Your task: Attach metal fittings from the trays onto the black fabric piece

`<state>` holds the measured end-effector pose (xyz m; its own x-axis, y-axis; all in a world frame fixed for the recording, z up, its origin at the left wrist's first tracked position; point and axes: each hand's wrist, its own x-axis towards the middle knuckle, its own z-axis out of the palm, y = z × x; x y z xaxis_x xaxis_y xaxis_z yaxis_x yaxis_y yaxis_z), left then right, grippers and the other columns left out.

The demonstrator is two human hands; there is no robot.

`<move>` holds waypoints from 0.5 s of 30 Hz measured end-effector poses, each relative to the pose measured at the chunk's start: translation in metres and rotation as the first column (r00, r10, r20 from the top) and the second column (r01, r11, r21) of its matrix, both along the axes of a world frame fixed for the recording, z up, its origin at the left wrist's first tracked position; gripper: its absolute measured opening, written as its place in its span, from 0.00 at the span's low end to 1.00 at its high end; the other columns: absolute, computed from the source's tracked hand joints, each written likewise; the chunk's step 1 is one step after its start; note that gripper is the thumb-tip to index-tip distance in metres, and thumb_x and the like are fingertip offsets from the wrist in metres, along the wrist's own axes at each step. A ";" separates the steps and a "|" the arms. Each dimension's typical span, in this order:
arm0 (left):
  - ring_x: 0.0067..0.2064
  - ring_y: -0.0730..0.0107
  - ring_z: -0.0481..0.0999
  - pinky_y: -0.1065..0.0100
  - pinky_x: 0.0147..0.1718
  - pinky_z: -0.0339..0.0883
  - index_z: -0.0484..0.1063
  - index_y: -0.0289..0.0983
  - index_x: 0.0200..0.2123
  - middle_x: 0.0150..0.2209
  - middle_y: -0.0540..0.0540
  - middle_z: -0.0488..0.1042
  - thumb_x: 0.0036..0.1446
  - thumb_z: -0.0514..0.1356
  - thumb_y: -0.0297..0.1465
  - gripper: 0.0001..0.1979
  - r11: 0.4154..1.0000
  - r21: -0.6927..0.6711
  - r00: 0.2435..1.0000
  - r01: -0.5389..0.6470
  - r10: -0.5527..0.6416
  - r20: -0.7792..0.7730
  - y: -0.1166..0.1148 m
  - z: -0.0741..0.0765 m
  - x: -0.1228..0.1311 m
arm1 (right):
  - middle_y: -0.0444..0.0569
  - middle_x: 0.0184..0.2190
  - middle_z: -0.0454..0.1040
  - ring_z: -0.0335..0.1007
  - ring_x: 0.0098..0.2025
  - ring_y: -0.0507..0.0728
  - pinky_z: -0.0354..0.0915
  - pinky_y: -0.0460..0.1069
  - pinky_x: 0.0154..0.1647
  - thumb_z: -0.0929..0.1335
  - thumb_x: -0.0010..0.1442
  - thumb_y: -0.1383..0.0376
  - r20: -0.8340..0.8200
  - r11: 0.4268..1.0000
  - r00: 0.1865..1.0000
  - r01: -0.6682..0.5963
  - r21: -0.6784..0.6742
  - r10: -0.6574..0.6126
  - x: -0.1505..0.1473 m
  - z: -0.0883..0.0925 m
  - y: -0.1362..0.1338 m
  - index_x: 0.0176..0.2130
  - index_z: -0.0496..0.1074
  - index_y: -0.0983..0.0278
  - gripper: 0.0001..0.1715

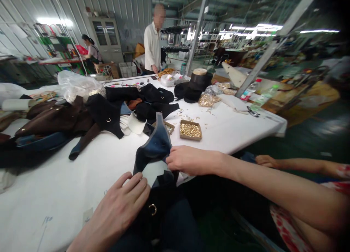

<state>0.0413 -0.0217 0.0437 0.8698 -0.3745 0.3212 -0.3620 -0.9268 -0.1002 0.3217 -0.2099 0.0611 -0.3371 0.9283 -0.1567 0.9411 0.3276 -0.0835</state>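
Note:
My right hand [188, 160] has its fingers closed on the edge of a dark blue cut fabric piece [157, 142], whose narrow pale-edged end points up over the white table [218, 130]. Lower left, my left hand [120, 204] is palm down, fingers a little apart, against a black piece; its thumb is hidden. A gold ring fitting [152, 209] shows on black fabric beside that hand. Just beyond the right hand stands a cardboard tray of gold fittings [190, 130]. A second tray with silvery fittings [168, 128] is partly covered by the blue piece.
Black pieces [106, 117] and brown pieces [57, 122] are heaped on the left. Loose fittings lie around a bag of gold fittings [208, 100]. Bottles [251, 90] stand at the right. Another person's hand [266, 161] is near the table's right side; someone in white [152, 48] stands behind it.

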 end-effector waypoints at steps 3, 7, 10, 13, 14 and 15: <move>0.65 0.52 0.72 0.51 0.67 0.54 0.78 0.34 0.62 0.60 0.41 0.83 0.85 0.40 0.28 0.26 1.000 -0.010 1.000 0.018 -0.017 0.026 0.001 -0.002 -0.002 | 0.49 0.42 0.83 0.76 0.44 0.59 0.63 0.55 0.55 0.69 0.66 0.82 -0.001 0.998 0.999 0.037 -0.054 -0.037 -0.006 0.004 -0.026 0.43 0.81 0.59 0.19; 0.67 0.51 0.71 0.50 0.68 0.54 0.77 0.32 0.64 0.62 0.39 0.83 0.85 0.41 0.27 0.26 0.998 -0.049 0.997 0.045 -0.041 0.063 -0.002 -0.008 -0.005 | 0.51 0.42 0.84 0.78 0.46 0.61 0.64 0.55 0.55 0.69 0.65 0.82 -0.022 0.979 0.987 0.154 -0.132 -0.158 -0.010 0.000 -0.046 0.43 0.83 0.58 0.22; 0.67 0.50 0.70 0.49 0.67 0.53 0.77 0.31 0.65 0.63 0.38 0.83 0.84 0.40 0.26 0.27 0.997 -0.038 0.995 0.061 -0.058 0.076 -0.004 -0.010 -0.006 | 0.51 0.41 0.85 0.80 0.44 0.61 0.65 0.54 0.47 0.71 0.62 0.81 -0.023 0.942 0.958 0.275 -0.192 -0.285 -0.009 0.003 -0.044 0.42 0.85 0.58 0.20; 0.66 0.50 0.72 0.49 0.66 0.55 0.78 0.30 0.64 0.61 0.38 0.84 0.84 0.40 0.25 0.27 0.997 -0.017 0.992 0.079 -0.077 0.098 -0.006 -0.007 -0.002 | 0.51 0.41 0.87 0.83 0.41 0.60 0.64 0.52 0.40 0.71 0.64 0.78 -0.088 0.867 0.886 0.417 -0.273 -0.455 -0.009 0.011 -0.025 0.48 0.88 0.56 0.22; 0.65 0.51 0.73 0.49 0.66 0.56 0.78 0.31 0.64 0.61 0.38 0.84 0.85 0.41 0.26 0.26 0.996 -0.015 0.991 0.084 -0.082 0.111 -0.007 -0.006 -0.001 | 0.51 0.42 0.88 0.84 0.41 0.60 0.64 0.52 0.39 0.71 0.66 0.76 -0.102 0.855 0.876 0.426 -0.297 -0.472 -0.010 0.011 -0.016 0.52 0.88 0.56 0.23; 0.65 0.51 0.73 0.50 0.65 0.57 0.79 0.31 0.64 0.61 0.39 0.84 0.85 0.42 0.26 0.25 0.996 -0.014 0.989 0.086 -0.084 0.121 -0.008 -0.005 0.000 | 0.52 0.44 0.89 0.85 0.42 0.61 0.65 0.52 0.39 0.71 0.67 0.74 -0.087 0.851 0.881 0.418 -0.319 -0.465 -0.012 0.010 -0.005 0.55 0.88 0.56 0.24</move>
<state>0.0413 -0.0299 0.0387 0.7896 -0.4383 0.4294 -0.4261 -0.8953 -0.1301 0.3098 -0.2149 0.0711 0.0561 0.9084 -0.4142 0.9473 -0.1796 -0.2655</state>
